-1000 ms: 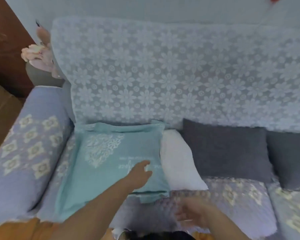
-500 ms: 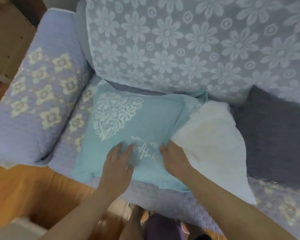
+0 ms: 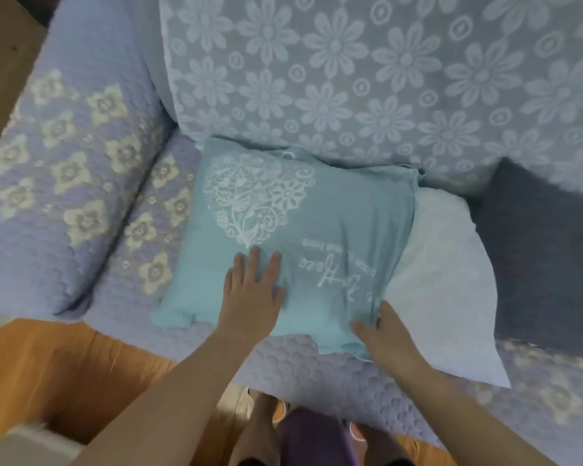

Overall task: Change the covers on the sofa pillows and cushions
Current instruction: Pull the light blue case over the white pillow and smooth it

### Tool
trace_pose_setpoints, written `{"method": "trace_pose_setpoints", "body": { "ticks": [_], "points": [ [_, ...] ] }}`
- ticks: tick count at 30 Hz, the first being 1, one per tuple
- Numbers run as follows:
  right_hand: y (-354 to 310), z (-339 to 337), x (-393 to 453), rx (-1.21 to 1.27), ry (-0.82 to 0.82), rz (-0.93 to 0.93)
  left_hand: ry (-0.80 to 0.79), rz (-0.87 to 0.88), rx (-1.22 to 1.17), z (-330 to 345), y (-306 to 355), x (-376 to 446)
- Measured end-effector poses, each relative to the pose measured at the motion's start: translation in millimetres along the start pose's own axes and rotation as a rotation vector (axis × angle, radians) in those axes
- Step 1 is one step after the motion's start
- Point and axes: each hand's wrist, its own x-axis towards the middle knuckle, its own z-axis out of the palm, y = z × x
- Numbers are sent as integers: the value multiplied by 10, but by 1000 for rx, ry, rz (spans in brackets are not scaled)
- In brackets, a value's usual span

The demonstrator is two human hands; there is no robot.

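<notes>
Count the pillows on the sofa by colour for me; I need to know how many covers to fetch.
Teal pillow, under the left hand and right hand: 1
White pillow: 1
Dark grey pillow: 1
Total: 3 in view; the frame's right edge may hide more.
</notes>
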Motion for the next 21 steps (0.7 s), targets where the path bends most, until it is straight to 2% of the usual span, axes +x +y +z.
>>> {"method": "trace_pose_setpoints", "body": {
  "ticks": [1, 2, 3, 5, 6, 8, 9, 11, 12, 14, 16, 18, 21],
  "points": [
    [119, -47, -33, -187, -24, -37, 7, -13, 5, 21, 3, 29],
    [245, -242, 43, -314, 57, 1, -10, -42, 2, 31, -7, 69],
    [370, -532, 159, -365, 230, 90, -43, -63, 12, 40, -31, 116],
    [425, -1067, 358, -245, 541, 312, -130, -62, 74, 69, -98, 156],
    [396, -1159, 435, -195, 586, 362, -191, -66, 97, 91, -141, 156],
    [252, -1026, 511, -152, 534, 233, -256, -196, 38, 166, -264, 92],
    [202, -914, 523, -126, 513, 170, -229, -269, -22, 180, -333, 29],
    [138, -831, 450, -66, 524, 159, -118, -331, -175, 160, -459, -115],
    [152, -840, 445, -34, 542, 169, -47, -355, -303, 125, -501, -172],
    [180, -824, 451, 29, 546, 186, 66, -527, -653, 50, -612, -109],
    [139, -732, 452, 103, 505, 188, 15, -736, -929, -13, -695, 51],
    [118, -626, 421, 131, 479, 178, -29, -658, -954, -108, -687, 178],
    [148, -486, 257, 78, 381, 184, 197, -582, -709, -578, -776, 270]
  ]
}}
